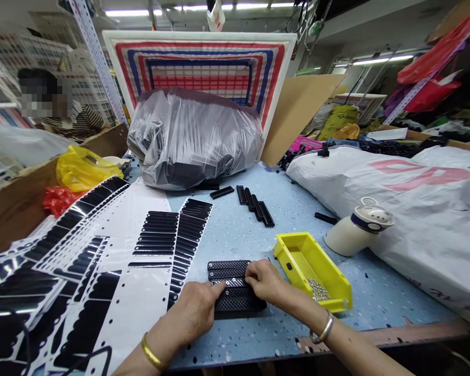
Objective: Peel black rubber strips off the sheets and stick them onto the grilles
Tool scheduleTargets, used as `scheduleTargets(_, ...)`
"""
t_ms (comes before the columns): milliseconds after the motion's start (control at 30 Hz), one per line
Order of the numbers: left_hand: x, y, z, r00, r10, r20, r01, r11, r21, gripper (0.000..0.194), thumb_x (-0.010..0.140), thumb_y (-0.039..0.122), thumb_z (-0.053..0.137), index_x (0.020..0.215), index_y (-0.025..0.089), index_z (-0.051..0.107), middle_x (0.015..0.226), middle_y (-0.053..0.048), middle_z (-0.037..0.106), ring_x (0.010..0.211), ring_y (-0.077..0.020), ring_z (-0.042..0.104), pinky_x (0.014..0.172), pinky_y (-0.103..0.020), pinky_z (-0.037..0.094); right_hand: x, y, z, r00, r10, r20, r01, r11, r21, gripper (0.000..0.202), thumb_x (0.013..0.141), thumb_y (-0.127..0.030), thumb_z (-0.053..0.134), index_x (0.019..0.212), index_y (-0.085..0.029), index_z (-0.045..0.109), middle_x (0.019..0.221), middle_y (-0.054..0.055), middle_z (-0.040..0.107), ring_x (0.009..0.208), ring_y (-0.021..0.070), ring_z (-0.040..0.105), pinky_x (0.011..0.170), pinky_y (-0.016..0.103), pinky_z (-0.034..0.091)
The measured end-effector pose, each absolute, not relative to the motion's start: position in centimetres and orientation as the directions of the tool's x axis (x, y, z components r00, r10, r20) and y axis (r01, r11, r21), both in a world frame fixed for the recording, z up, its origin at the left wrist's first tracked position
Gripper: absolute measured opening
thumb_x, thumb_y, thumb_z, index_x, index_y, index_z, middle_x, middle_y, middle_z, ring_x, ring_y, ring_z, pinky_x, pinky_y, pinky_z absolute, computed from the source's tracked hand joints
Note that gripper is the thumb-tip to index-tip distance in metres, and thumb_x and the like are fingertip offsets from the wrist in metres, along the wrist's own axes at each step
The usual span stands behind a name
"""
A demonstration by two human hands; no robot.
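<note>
Several black, carbon-patterned strips lie side by side in a block at the front of the table, with small silvery dots on them. My left hand is closed at the block's left side, its thumb tip on a shinier middle strip. At the right end of that strip, my right hand is closed in a pinch against the block; what its fingertips hold is hidden. Just right of the right hand stands a yellow bin with small silvery metal pieces in its near end.
Sheets of black stickers cover the left side. More black strips lie farther back, before a plastic-wrapped bundle. A white bottle and a large white sack stand right. Another person sits far left.
</note>
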State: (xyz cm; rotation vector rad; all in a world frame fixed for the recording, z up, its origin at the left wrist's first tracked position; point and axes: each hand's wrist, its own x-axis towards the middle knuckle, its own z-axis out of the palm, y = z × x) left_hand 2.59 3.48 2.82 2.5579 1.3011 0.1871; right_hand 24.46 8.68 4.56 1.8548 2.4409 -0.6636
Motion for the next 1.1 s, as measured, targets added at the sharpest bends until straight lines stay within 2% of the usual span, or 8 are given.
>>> scheduleTargets(167, 2.6, 3.3, 2.5, 0.583, 0.812, 0.020, 0.769, -0.560, 0.308, 0.048, 0.084, 0.003, 0.045, 0.126, 0.021, 0.059, 0.086, -0.008, 0.074, 0.073, -0.0241, 0.070, 0.067, -0.033, 0.055, 24.4, 8.2, 4.9, -0.338, 0.900, -0.275, 0.915, 0.245, -0.322, 0.019, 0.075, -0.009, 0.058, 0.066, -0.017, 0.073, 0.069, 0.006, 0.072, 0.066, 0.0170, 0.062, 0.056, 0.024, 0.034)
scheduleTargets(333, 2.6, 3.3, 2.6, 0.588, 0.809, 0.012, 0.768, -0.563, 0.306, 0.047, 0.085, 0.003, 0.044, 0.126, 0.020, 0.060, 0.085, -0.009, 0.074, 0.073, -0.0258, 0.071, 0.067, -0.036, 0.057, 24.4, 8.2, 4.4, -0.291, 0.931, -0.221, 0.931, 0.222, -0.288, 0.016, 0.076, -0.011, 0.059, 0.073, -0.016, 0.074, 0.076, 0.008, 0.074, 0.072, 0.0197, 0.064, 0.060, 0.026, 0.036)
scheduleTargets(500, 2.6, 3.4, 2.9, 0.591, 0.807, -0.006, 0.773, -0.564, 0.292, 0.048, 0.085, 0.002, 0.044, 0.127, 0.019, 0.060, 0.088, -0.009, 0.075, 0.075, -0.0252, 0.072, 0.068, -0.035, 0.057, 25.3, 8.2, 4.2, -0.330, 0.929, -0.169, 0.911, 0.267, -0.314, 0.023, 0.085, -0.013, 0.052, 0.074, -0.016, 0.072, 0.073, 0.008, 0.072, 0.070, 0.0184, 0.063, 0.062, 0.026, 0.039)
scheduleTargets(633, 2.7, 3.2, 2.9, 0.595, 0.804, -0.019, 0.775, -0.567, 0.278, 0.049, 0.084, 0.001, 0.045, 0.128, 0.018, 0.058, 0.088, -0.010, 0.074, 0.075, -0.0254, 0.072, 0.069, -0.036, 0.058, 26.6, 6.1, 3.9, -0.392, 0.916, -0.083, 0.884, 0.351, -0.309, 0.035, 0.093, -0.010, 0.038, 0.096, -0.015, 0.073, 0.083, 0.010, 0.071, 0.074, 0.0194, 0.063, 0.069, 0.028, 0.043)
scheduleTargets(733, 2.7, 3.1, 2.8, 0.592, 0.806, -0.018, 0.781, -0.569, 0.257, 0.051, 0.083, 0.000, 0.045, 0.129, 0.018, 0.057, 0.087, -0.009, 0.074, 0.074, -0.0246, 0.071, 0.068, -0.036, 0.058, 27.8, 3.9, 2.8, -0.530, 0.842, 0.105, 0.821, 0.540, -0.184, 0.048, 0.088, -0.003, 0.035, 0.126, -0.015, 0.062, 0.084, 0.009, 0.069, 0.073, 0.0192, 0.062, 0.070, 0.030, 0.046)
scheduleTargets(833, 2.7, 3.1, 2.7, 0.589, 0.808, -0.010, 0.785, -0.570, 0.244, 0.052, 0.083, 0.000, 0.044, 0.129, 0.018, 0.058, 0.085, -0.009, 0.073, 0.072, -0.0253, 0.071, 0.066, -0.037, 0.058, 28.6, 2.5, 1.9, -0.615, 0.756, 0.225, 0.773, 0.635, -0.018, 0.057, 0.083, 0.001, 0.036, 0.136, -0.013, 0.053, 0.089, 0.009, 0.068, 0.072, 0.0191, 0.061, 0.070, 0.031, 0.049)
scheduleTargets(967, 2.8, 3.2, 2.8, 0.595, 0.804, -0.010, 0.781, -0.575, 0.246, 0.053, 0.082, -0.001, 0.043, 0.130, 0.018, 0.058, 0.084, -0.009, 0.073, 0.071, -0.0260, 0.071, 0.065, -0.037, 0.058, 28.5, 2.1, 2.3, -0.698, 0.689, 0.195, 0.714, 0.690, 0.119, 0.062, 0.076, 0.004, 0.041, 0.136, -0.007, 0.051, 0.092, 0.012, 0.069, 0.071, 0.0201, 0.061, 0.069, 0.032, 0.048)
scheduleTargets(1100, 2.8, 3.3, 2.8, 0.602, 0.798, -0.037, 0.780, -0.577, 0.241, 0.054, 0.082, 0.000, 0.044, 0.132, 0.016, 0.057, 0.087, -0.011, 0.074, 0.074, -0.0280, 0.072, 0.067, -0.040, 0.059, 27.8, 2.5, 3.8, -0.716, 0.696, 0.054, 0.686, 0.687, 0.240, 0.068, 0.066, 0.004, 0.046, 0.133, -0.003, 0.053, 0.078, 0.009, 0.067, 0.063, 0.0218, 0.059, 0.059, 0.033, 0.042)
